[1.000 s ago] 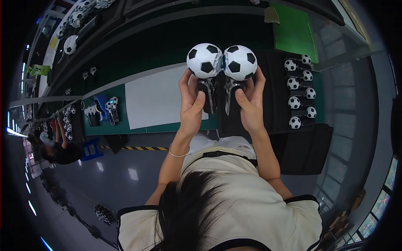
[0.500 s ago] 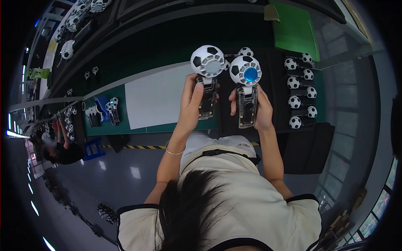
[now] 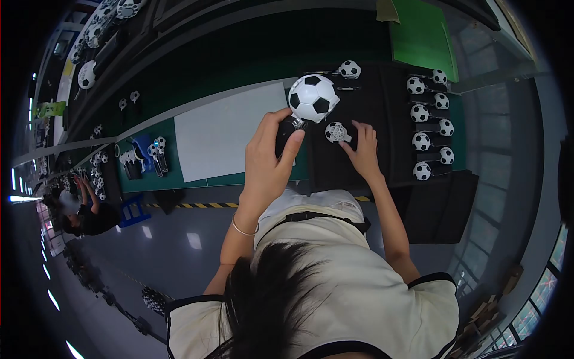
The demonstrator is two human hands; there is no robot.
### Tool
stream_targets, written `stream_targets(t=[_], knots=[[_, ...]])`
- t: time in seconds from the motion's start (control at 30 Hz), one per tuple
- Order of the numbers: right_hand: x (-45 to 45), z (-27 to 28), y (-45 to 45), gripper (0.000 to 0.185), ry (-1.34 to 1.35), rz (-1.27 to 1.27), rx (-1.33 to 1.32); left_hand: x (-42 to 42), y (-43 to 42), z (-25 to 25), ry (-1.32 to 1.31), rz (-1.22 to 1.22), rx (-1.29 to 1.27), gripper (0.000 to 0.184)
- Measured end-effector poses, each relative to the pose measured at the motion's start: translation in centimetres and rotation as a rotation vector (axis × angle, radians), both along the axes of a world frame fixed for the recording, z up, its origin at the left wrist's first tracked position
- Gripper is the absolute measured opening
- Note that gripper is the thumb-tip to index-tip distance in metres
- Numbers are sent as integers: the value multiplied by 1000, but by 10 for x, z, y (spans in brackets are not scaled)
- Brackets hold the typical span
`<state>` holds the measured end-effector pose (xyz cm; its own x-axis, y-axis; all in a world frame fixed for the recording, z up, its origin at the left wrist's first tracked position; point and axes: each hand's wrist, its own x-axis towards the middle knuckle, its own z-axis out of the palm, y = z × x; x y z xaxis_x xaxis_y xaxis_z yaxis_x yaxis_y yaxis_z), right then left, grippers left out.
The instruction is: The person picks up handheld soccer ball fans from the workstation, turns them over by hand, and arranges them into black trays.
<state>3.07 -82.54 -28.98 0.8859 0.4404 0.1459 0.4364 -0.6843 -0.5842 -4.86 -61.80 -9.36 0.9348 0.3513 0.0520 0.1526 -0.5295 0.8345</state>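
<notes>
My left hand (image 3: 270,146) is wrapped round the dark handle of a soccer-ball-headed handheld device (image 3: 313,98), raised above the bench. The black-and-white side of its ball faces up. A second soccer-ball-headed handheld device (image 3: 336,133) lies on the black mat, its ball to the left of my right hand (image 3: 366,148). That hand is open, thumb and fingers apart around the handle end; whether the fingertips touch it I cannot tell. Farther back on the mat lies another such device (image 3: 350,69).
More ball-headed devices (image 3: 421,141) lie in two columns at the right. A white sheet (image 3: 233,134) covers the bench to the left, with devices and a blue holder (image 3: 142,149) beyond it. A green board (image 3: 421,42) stands back right. Another person (image 3: 89,215) works far left.
The device from my right hand now lies on the mat, and that hand has opened. The left device has turned over, so its ball's black-and-white side shows instead of its grey disc.
</notes>
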Motion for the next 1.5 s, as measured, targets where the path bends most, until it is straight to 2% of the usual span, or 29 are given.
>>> stream_targets(t=[0.03, 0.1, 0.13, 0.2, 0.23, 0.3, 0.33, 0.43, 0.53, 0.67, 0.77, 0.9, 0.97, 1.17, 1.5], knots=[[3, 30, 8, 51, 46, -25, 224, -1, 0, 2, -3, -66, 29, 36], [12, 87, 17, 51, 487, 35, 870, -2, 1, 0, -1, -149, 50, 34], [14, 115, 22, 51, 486, 16, 867, -3, 1, -4, -2, -211, 41, 34], [14, 156, 27, 51, 703, 344, 1347, -5, -5, -7, 0, -288, 21, 34], [14, 159, 24, 51, 699, 332, 1344, -6, -9, -4, 0, -329, 34, 34], [15, 160, 24, 46, 773, 488, 1135, -8, -13, 0, -2, -361, 47, 35], [14, 154, 27, 37, 675, 503, 1170, -10, -13, 2, 14, -364, 70, 35], [3, 148, 30, 32, 704, 432, 1257, -17, -18, 11, 76, -347, 100, 34], [-9, 148, 31, 32, 752, 311, 1253, -21, -22, 14, 135, -341, 109, 33], [-10, 148, 19, 31, 727, 324, 1219, -29, -23, 10, 109, -328, 130, 34], [-5, 169, -1, 29, 38, 361, 777, -30, -20, 11, 143, -271, 108, 34], [-8, 179, -8, 30, -64, 369, 611, -30, -16, 16, 134, -298, 143, 33], [-9, 178, -3, 30, -255, 355, 534, -31, -18, 20, 179, -290, 162, 33], [-10, 177, -2, 31, -374, 385, 378, -35, -19, 27, 230, -278, 267, 33], [-24, 152, -9, 30, -289, 435, 302, -47, -20, 5, 328, -324, 291, 36]])
